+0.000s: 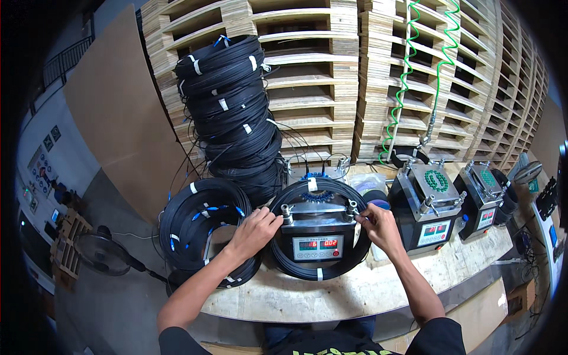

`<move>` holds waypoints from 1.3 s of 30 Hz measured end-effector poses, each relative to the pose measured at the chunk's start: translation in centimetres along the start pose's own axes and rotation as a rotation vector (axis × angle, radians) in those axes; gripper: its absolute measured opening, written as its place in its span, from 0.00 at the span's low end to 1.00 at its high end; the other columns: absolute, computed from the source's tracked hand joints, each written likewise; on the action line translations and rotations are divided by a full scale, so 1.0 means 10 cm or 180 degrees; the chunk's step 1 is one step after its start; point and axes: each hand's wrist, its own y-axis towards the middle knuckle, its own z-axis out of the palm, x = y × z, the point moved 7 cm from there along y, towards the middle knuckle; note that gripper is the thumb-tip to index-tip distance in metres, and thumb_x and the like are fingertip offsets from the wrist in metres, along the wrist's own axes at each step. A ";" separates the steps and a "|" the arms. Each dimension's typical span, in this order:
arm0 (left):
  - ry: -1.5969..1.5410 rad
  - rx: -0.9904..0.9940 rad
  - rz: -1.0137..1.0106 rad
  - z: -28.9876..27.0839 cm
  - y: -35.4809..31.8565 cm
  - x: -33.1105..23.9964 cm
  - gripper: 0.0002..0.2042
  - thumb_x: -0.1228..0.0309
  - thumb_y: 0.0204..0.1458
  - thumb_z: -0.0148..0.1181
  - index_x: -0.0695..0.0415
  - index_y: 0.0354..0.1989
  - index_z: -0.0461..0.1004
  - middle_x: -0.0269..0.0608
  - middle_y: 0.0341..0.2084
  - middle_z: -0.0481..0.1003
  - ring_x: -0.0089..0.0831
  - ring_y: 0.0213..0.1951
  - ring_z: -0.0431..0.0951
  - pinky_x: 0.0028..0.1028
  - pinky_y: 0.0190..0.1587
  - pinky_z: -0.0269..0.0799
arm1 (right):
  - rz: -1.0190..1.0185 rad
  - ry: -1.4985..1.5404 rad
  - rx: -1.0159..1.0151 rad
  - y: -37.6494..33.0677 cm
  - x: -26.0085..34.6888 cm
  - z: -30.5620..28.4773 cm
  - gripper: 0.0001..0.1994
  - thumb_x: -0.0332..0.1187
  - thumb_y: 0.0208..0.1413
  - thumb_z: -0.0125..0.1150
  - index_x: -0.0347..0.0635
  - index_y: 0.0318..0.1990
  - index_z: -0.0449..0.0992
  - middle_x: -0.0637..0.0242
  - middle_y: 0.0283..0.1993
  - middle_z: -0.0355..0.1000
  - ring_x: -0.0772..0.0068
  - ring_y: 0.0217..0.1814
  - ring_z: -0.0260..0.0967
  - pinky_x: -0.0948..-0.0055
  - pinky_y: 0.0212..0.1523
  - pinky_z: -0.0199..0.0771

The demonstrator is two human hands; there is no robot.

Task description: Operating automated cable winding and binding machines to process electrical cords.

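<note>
Coils (232,109) stacked behind the machine (318,232); 2 more machines (427,204) at right.

Smooth black plastic sheathing, faintly glossy, is seen on the cable coil (319,260) at centre, bound with white tape. The machine (316,228) inside it is topped with bright polished metal above a black plastic front. The bench (355,290) is made of rough, pale wood. Raw layered plywood is shown by the pallets (331,77) above. The hose (402,77) is glossy green plastic.
</note>
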 end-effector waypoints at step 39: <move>-0.5290 -0.1445 -0.3728 2.31 0.87 1.91 0.18 0.53 0.63 0.55 0.56 0.33 0.79 0.29 0.22 0.76 0.19 0.24 0.72 0.22 0.27 0.64 | 0.1021 0.2990 0.0557 2.07 -1.49 0.99 0.14 0.44 0.67 0.53 0.43 0.37 0.69 0.74 0.18 0.62 0.85 0.14 0.53 0.82 0.15 0.48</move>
